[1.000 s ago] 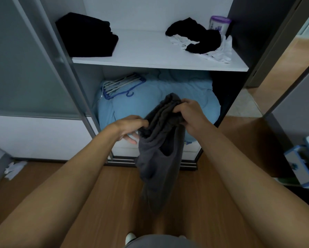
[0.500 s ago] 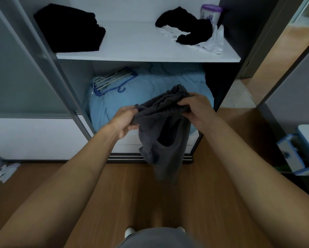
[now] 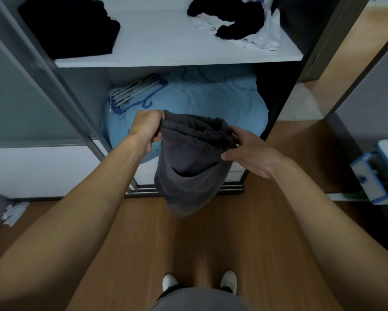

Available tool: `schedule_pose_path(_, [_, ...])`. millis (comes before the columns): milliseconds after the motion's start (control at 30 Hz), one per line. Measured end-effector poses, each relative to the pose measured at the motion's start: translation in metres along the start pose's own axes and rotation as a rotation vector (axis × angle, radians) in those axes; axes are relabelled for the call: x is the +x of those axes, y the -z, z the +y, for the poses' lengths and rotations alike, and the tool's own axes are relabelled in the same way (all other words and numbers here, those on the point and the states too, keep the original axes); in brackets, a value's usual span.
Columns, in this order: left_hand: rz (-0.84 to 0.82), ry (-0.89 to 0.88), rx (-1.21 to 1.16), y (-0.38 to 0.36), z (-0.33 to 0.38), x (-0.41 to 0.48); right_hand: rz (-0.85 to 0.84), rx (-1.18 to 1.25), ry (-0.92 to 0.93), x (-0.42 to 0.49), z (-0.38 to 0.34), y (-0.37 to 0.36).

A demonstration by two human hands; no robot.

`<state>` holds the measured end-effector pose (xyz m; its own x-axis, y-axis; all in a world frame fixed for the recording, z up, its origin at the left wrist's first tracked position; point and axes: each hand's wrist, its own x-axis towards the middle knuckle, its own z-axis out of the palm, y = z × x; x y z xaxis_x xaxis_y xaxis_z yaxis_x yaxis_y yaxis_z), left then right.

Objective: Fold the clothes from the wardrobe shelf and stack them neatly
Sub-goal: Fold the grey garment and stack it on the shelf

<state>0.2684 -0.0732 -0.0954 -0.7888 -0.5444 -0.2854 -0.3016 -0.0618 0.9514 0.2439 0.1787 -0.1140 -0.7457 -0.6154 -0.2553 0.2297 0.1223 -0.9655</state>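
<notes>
Grey garment (image 3: 188,167): hangs in the air between both grips, gathered waistband uppermost, body drooping below them toward the wood floor (image 3: 211,243); no fold in it yet. Left grip (image 3: 147,129) clenched round one end of the waistband; right grip (image 3: 249,151) pinches the other end between thumb and fingers. Beyond and above the left grip, on the wardrobe shelf (image 3: 177,46): a black stack (image 3: 69,25), squared enough to pass as already folded. Beyond and above the right grip, same shelf: loose black clothes (image 3: 249,19) tangled over white clothes (image 3: 267,39), plainly unfolded. Just behind both grips, in the lower compartment: blue bedding (image 3: 211,102) with hangers (image 3: 137,90) lying on it. Judgement: roughly early-to-middle. One stack made, the garment in hand being spread for its first fold, the loose heap left to do
</notes>
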Motion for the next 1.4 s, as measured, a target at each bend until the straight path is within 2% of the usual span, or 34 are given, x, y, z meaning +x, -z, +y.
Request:
schedule_pose_path(100, [-0.044, 0.053, -0.059, 0.012, 0.005, 0.002, 0.072, -0.336, 0.103, 0.001, -0.003, -0.021])
schedule_pose_path(133, [-0.114, 0.058, -0.081, 0.017, 0.006, 0.002, 0.160, -0.377, 0.147, 0.004, -0.003, -0.026])
schedule_pose_path(233, [-0.465, -0.042, -0.147, 0.036, 0.002, 0.001, 0.382, -0.346, 0.210, 0.007, -0.009, -0.033])
schedule_pose_path(300, [-0.594, -0.141, -0.098, 0.049, -0.005, 0.001, 0.434, -0.542, 0.248, 0.009, -0.018, -0.029])
schedule_pose_path(367, [-0.595, -0.227, 0.024, 0.055, -0.011, 0.002, 0.449, -0.719, 0.268, 0.010, -0.027, -0.024])
schedule_pose_path(433, [-0.510, -0.293, 0.142, 0.052, -0.013, 0.002, 0.451, -0.743, 0.279, 0.011, -0.035, -0.023])
schedule_pose_path(467, [-0.457, -0.321, 0.164, 0.050, -0.013, 0.002, 0.428, -0.677, 0.284, 0.013, -0.037, -0.023])
schedule_pose_path(533, [-0.366, -0.358, 0.169, 0.047, -0.014, 0.007, 0.339, -0.396, 0.248, 0.018, -0.036, -0.024])
schedule_pose_path(633, [-0.336, -0.439, 0.164, 0.044, -0.011, 0.008, 0.206, 0.035, 0.183, 0.022, -0.031, -0.022])
schedule_pose_path(733, [-0.261, -0.443, -0.009, 0.039, -0.007, 0.005, 0.172, 0.225, 0.243, 0.022, -0.035, -0.022])
schedule_pose_path(800, [-0.341, -0.338, -0.169, 0.033, -0.014, 0.002, 0.196, 0.333, 0.299, 0.023, -0.041, -0.024])
schedule_pose_path(867, [-0.578, -0.153, -0.277, 0.025, -0.031, -0.004, 0.204, 0.435, 0.295, 0.024, -0.047, -0.026])
schedule_pose_path(933, [-0.654, -0.061, -0.197, 0.017, -0.043, -0.014, 0.233, 0.464, 0.222, 0.025, -0.052, -0.027])
schedule_pose_path(1033, [-0.455, -0.137, -0.062, 0.008, -0.040, -0.019, 0.248, 0.368, -0.022, 0.018, -0.063, -0.016])
schedule_pose_path(1100, [-0.415, -0.161, -0.067, 0.004, -0.033, -0.020, 0.241, 0.333, -0.108, 0.012, -0.067, 0.002])
schedule_pose_path(1200, [-0.403, -0.195, -0.150, -0.006, -0.020, -0.026, 0.278, 0.402, -0.012, 0.007, -0.061, 0.020])
schedule_pose_path(1267, [-0.378, -0.190, -0.225, -0.015, -0.009, -0.030, 0.214, 0.483, 0.079, 0.004, -0.039, 0.019])
schedule_pose_path(1400, [-0.402, -0.138, -0.317, -0.019, 0.003, -0.029, 0.071, 0.369, -0.049, -0.003, 0.015, -0.007])
